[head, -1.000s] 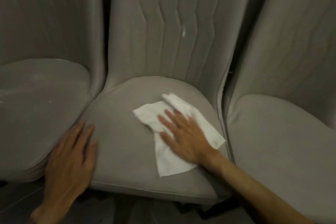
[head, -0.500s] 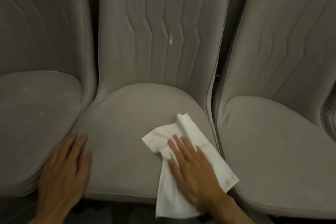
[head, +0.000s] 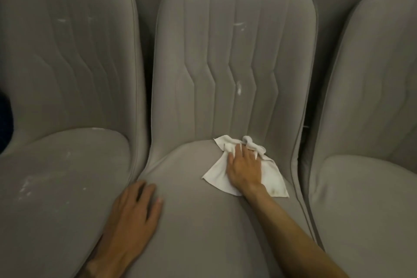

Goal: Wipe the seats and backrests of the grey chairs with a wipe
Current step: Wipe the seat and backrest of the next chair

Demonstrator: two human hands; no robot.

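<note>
Three grey chairs stand side by side. On the middle chair's seat [head: 198, 216], my right hand [head: 244, 165] presses a white wipe [head: 272, 178] flat against the back of the seat, where it meets the backrest [head: 225, 56]. The wipe bunches up ahead of my fingertips and spreads out under my palm. My left hand [head: 133, 216] rests flat with fingers spread on the seat's front left edge and holds nothing. White smudges mark the middle backrest.
The left chair [head: 58, 183] has white dusty streaks on its seat and backrest. The right chair [head: 365, 210] sits close, with a narrow dark gap between it and the middle chair.
My right hand has slid the wipe from the seat's front right toward the back, up to the backrest crease. The view has risen to show the whole backrest. My left hand stays on the seat edge.
</note>
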